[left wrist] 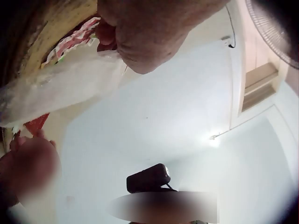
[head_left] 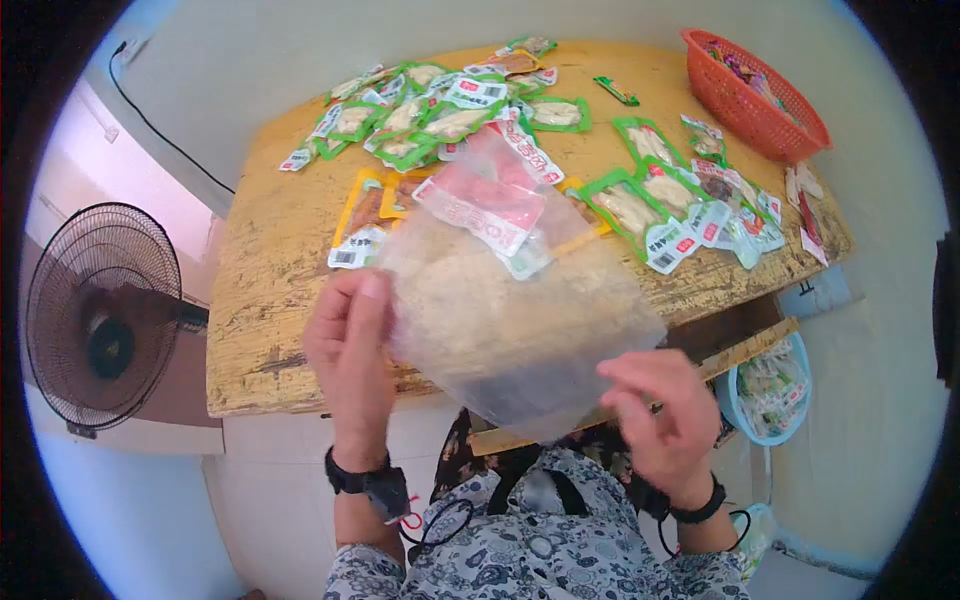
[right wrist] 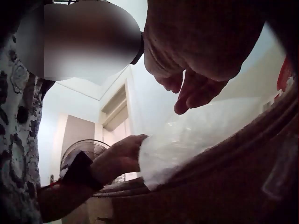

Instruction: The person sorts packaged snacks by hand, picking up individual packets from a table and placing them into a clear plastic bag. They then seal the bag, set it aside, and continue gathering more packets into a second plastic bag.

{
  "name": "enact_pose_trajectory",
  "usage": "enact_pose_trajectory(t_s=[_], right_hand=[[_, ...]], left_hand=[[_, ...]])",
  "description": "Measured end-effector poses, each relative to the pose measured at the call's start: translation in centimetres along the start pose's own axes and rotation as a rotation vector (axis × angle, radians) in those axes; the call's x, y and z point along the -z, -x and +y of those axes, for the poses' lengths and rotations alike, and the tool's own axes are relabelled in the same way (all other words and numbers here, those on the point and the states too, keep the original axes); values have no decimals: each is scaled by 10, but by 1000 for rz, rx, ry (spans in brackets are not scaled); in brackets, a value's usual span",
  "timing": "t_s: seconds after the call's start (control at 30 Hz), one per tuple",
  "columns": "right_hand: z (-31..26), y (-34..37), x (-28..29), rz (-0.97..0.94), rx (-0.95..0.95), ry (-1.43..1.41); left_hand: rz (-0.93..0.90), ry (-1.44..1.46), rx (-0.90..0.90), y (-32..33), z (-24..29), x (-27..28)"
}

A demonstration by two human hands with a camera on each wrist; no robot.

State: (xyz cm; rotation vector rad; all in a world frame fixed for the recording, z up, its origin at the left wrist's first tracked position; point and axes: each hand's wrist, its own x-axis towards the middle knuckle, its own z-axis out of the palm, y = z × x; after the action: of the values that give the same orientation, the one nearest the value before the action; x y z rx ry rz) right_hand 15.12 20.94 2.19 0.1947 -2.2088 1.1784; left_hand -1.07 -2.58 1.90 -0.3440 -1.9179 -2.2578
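A clear plastic bag (head_left: pixel 520 320) with red and pink print at its far end is spread over the front of the table. My left hand (head_left: pixel 350 335) pinches its left edge between thumb and fingers. At the near right edge, my right hand (head_left: pixel 665 415) pinches the film with thumb and forefinger. The right wrist view shows the bag (right wrist: pixel 187 140) stretched between the left hand (right wrist: pixel 119 158) and the right fingertips. Beyond the bag lie green-edged packets (head_left: pixel 455 122) of pale food in a heap, and orange-edged packets (head_left: pixel 362 215) nearer me.
More green-edged packets (head_left: pixel 628 210) lie to the right on the worn yellow table (head_left: pixel 265 300). A red basket (head_left: pixel 700 75) with small colourful packets stands at the back right. Below the right edge are a partly open drawer (head_left: pixel 745 347) and a blue basin (head_left: pixel 735 405) holding packets. A fan (head_left: pixel 105 320) stands left.
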Motion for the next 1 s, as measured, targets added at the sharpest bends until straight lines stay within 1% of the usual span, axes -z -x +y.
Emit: enact_pose_trajectory(t_s=[0.07,0.17,0.2,0.3,0.4,0.5,0.6,0.67,0.7,0.73,0.77,0.83,0.87,0.93,0.97,1.0], right_hand=[[-12,-3,-19,-5,25,-99],[-21,-14,-32,-36,74,-74],[-24,-16,-32,-105,-9,-97],[-21,-20,-39,-148,-104,-43],[-19,-22,-45,-166,-244,-160],[-30,-24,-67,-196,-439,-562],[-30,-51,-86,-444,-91,-402],[-16,-52,-108,-547,-64,-608],[-21,-59,-118,-605,-87,-776],[-29,-69,-128,-666,-120,-941],[-44,-82,-138,-729,-193,-1170],[-52,-102,-145,-809,-175,-1171],[-51,-109,-147,-822,-86,-941],[-49,-122,-153,-880,-114,-810],[-47,-129,-159,-930,-229,-906],[-40,-132,-167,-930,-224,-911]], left_hand=[[-28,-11,52,12,4,-7],[-19,59,85,21,4,-10],[-28,58,94,24,8,-11],[-74,11,-44,32,13,-4],[-4,173,36,40,27,13],[-125,334,4,53,31,31],[-308,101,-306,68,38,31],[-288,-81,-470,74,49,26],[-275,-173,-551,77,53,25],[-237,-333,-613,81,53,28],[-197,-425,-683,80,53,30],[-108,-607,-824,77,50,33],[-98,-639,-831,77,49,36],[-69,-653,-646,78,50,33],[-51,-658,-557,79,51,31],[-88,-643,-528,75,51,28]])
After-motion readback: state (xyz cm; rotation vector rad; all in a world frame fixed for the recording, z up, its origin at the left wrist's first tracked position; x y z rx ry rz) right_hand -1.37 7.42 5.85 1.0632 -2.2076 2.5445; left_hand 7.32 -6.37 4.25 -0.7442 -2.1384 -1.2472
